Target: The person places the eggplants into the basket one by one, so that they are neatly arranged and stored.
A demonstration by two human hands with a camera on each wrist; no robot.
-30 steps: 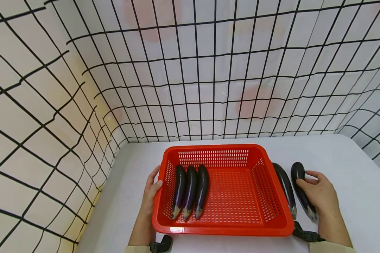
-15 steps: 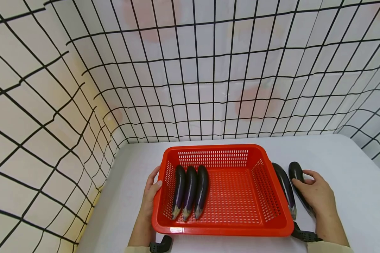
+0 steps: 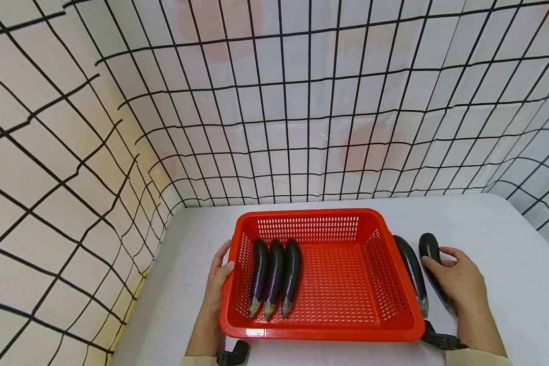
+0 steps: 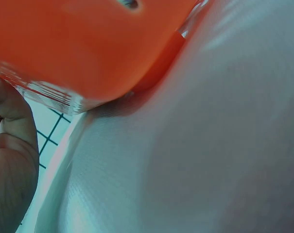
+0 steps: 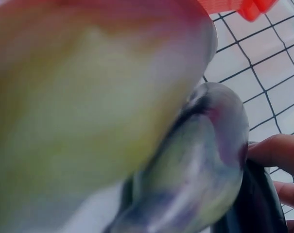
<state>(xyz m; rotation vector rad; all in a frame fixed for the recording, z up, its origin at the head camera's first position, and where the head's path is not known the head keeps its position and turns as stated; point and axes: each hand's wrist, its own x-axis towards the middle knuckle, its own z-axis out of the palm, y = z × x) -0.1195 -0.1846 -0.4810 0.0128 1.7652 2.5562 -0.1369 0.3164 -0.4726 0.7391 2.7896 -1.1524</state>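
A red plastic basket (image 3: 320, 334) with slotted walls sits on the white table. My left hand (image 3: 216, 287) grips its left side, thumb over the rim; the left wrist view shows part of that hand (image 4: 13, 160) beside the orange-looking basket (image 4: 98, 43). Inside, three dark purple eggplants lie side by side along the left wall: left eggplant (image 3: 258, 274), middle eggplant (image 3: 274, 277), right eggplant (image 3: 292, 274). Outside on the right, my right hand (image 3: 462, 284) holds another eggplant (image 3: 429, 246) between thumb and fingers. Its lower part is partly hidden by the hand.
One more eggplant (image 3: 412, 272) lies against the basket's right outer wall, left of the held one. Black wire mesh (image 3: 308, 112) over white sheeting stands behind and at both sides of the table (image 3: 512, 244). A blurred pale surface (image 5: 78, 116) fills much of the right wrist view.
My right hand and its eggplant have shifted slightly left over the second, with a tiny move back right at the end. The left hand and basket stay in place.
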